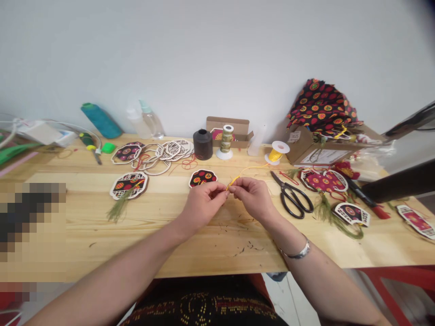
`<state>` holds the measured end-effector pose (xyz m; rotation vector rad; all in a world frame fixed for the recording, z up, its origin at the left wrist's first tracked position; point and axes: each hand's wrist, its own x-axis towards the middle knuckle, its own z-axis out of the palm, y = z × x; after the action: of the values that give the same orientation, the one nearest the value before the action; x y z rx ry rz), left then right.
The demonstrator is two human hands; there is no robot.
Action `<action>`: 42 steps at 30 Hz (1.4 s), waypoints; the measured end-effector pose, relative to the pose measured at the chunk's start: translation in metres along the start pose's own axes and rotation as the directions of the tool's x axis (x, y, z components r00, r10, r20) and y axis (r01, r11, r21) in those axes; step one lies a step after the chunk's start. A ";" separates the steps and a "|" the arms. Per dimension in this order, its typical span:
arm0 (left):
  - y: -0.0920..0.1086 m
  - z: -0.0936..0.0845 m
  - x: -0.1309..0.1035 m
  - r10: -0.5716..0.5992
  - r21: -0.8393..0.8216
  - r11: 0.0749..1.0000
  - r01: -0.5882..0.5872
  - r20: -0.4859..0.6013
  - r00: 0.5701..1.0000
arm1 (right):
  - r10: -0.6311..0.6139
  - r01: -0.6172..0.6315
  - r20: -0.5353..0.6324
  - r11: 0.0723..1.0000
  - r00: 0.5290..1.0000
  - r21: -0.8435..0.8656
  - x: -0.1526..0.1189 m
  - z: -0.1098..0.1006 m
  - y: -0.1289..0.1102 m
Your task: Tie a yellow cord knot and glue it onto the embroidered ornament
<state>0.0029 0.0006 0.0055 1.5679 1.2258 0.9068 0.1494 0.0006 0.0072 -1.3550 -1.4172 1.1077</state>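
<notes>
Both my hands meet over the middle of the wooden table, fingertips pinched together on a yellow cord [234, 181]. My left hand [206, 199] closes thumb and forefinger on the cord's near part. Close beside it, my right hand [253, 194] pinches the same cord. From there the cord runs back to a white spool of yellow cord [276, 154]. A black floral fabric piece [200, 177] with a scalloped pale edge lies just behind my left hand, which partly hides it. Black-handled scissors [292, 197] lie to the right of my right hand, blades pointing away.
A tasselled ornament [129, 185] and stacked wooden frames [175, 151] lie left. Behind stand a black thread cone [203, 145], a gold thread spool [226, 141] and a teal thread cone [101, 120]. Right are a cardboard box [316, 151] with floral fabric and several more ornaments [351, 213].
</notes>
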 end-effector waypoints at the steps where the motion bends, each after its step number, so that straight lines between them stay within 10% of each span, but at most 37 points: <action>1: -0.001 0.001 0.000 0.023 0.020 1.000 -0.023 -0.007 1.000 | -0.018 0.018 -0.001 1.000 1.000 -0.015 0.000 0.000 0.000; 42: 0.001 -0.006 0.003 -0.046 -0.025 0.999 0.046 0.007 0.999 | -0.149 0.147 -0.008 0.983 0.989 -0.114 -0.001 -0.001 0.006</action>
<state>-0.0021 0.0046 0.0086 1.5152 1.2364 0.8837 0.1521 0.0000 0.0020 -1.3102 -1.5618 0.9292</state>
